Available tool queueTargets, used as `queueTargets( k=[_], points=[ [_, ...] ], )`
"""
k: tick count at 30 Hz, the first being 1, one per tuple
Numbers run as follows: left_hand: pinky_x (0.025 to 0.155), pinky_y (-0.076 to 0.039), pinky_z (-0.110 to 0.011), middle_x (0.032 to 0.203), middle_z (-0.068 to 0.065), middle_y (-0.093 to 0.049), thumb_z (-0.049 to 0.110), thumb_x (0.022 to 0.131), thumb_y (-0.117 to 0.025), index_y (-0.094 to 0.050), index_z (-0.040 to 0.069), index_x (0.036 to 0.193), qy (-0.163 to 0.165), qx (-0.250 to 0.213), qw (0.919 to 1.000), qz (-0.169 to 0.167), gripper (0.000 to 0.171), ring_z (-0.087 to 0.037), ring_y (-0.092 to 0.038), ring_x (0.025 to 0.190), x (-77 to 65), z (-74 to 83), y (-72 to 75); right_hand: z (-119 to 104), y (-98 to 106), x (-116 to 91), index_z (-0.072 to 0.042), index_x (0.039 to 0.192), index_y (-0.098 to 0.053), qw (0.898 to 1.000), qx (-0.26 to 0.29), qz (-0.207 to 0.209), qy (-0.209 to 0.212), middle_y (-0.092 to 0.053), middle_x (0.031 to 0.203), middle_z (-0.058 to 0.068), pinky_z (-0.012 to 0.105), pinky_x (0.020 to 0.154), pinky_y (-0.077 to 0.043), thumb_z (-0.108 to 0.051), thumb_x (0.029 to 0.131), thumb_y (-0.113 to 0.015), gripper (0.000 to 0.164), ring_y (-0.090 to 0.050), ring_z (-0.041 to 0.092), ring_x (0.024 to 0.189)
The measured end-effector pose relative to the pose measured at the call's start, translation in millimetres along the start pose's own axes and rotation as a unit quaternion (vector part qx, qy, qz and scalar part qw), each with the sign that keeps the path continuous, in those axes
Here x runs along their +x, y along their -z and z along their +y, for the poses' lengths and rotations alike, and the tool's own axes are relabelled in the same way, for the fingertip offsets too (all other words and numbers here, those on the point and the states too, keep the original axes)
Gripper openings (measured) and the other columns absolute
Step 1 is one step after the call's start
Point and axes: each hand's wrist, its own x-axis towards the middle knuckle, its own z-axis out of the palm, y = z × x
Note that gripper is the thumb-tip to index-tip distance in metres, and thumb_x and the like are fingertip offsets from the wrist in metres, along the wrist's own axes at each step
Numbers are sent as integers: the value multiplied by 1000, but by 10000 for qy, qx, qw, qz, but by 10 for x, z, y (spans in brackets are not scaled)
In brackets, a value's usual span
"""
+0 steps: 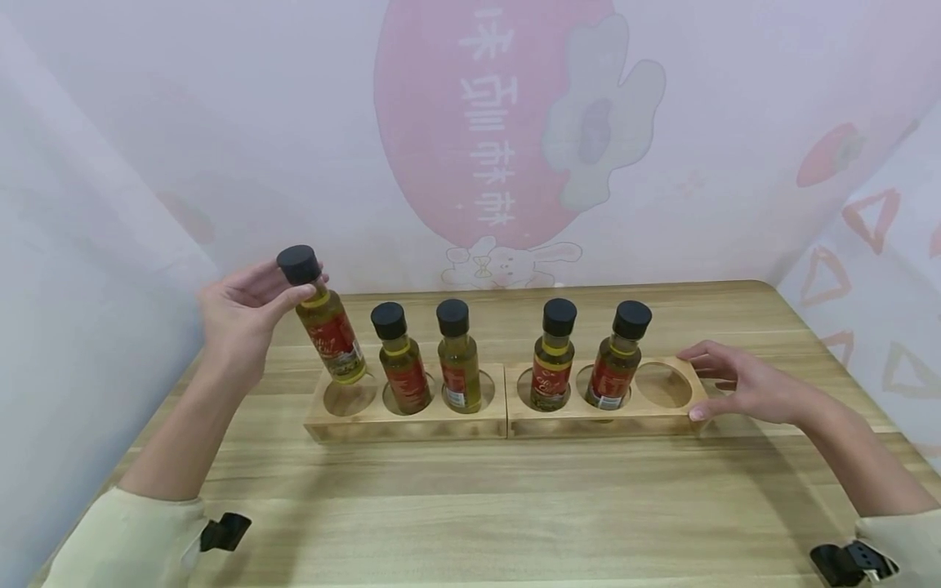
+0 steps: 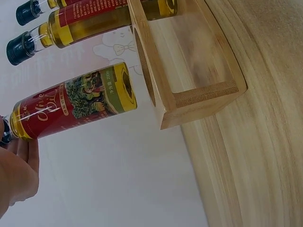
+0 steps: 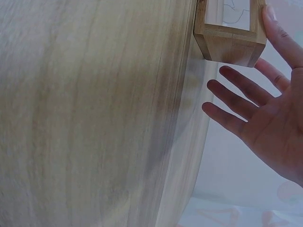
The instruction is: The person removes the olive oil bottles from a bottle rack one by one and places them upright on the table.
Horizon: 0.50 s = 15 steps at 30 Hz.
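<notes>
Five small oil bottles show in the head view, four of them standing in two wooden racks set end to end on the table (image 1: 515, 506). The fifth, the lifted bottle (image 1: 328, 322), is held by the left hand (image 1: 243, 314), whose fingers and thumb curl round its neck just under the black cap. It tilts with the cap toward eleven o'clock and its base hangs just above the outermost hole of the left rack (image 1: 404, 416), not seated in it. This bottle is clear glass filled with yellow-green oil, wrapped in a red label with pale script; the left wrist view shows a green and yellow picture band on the label near the base.

At three o'clock from it, two bottles stand in the left rack's other holes. The right rack (image 1: 603, 412) carries two more, and its outermost hole at the three o'clock end has nothing in it. The right hand (image 1: 742, 384) lies open beside that end, fingers straight and spread, the thumb tip touching the rack's end face; it grips nothing. A printed curtain (image 1: 500, 131) hangs at twelve o'clock behind the table.
</notes>
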Motion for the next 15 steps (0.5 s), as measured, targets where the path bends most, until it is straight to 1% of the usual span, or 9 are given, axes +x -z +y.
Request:
queueTargets(
  k=[5,9,12,15],
  points=[
    [99,-55,-21,100,-7,-80,-11,85,-79,-72,-4,125,72,4,9998,203,42,-16,-78,89,47,-20,3,10,2,2,5,135,-52,10000,12,-13,-62,-60,136,31,71,97,-49,-9,80,-90,68,-56,59,124],
    [98,-55,-20,98,-5,-80,-9,84,-81,-73,-2,125,170,114,9988,446,42,-15,-78,88,83,-25,2,6,3,1,5,135,-52,10000,40,-21,-65,-60,136,31,70,97,-49,-8,80,-89,68,-56,59,124],
    [96,-55,-19,96,-2,-81,-9,83,-82,-74,1,124,289,197,9971,670,43,-14,-78,86,108,-28,1,-2,3,0,5,135,-52,9999,64,-33,-80,-60,136,32,71,97,-48,-8,80,-89,68,-55,59,124],
    [93,-57,-18,95,-1,-81,-8,81,-84,-75,3,122,403,231,9956,815,43,-13,-78,83,136,-38,-1,-6,3,-4,5,135,-51,9999,75,-50,-99,-60,136,33,73,97,-48,-8,80,-90,69,-55,60,124]
  ],
)
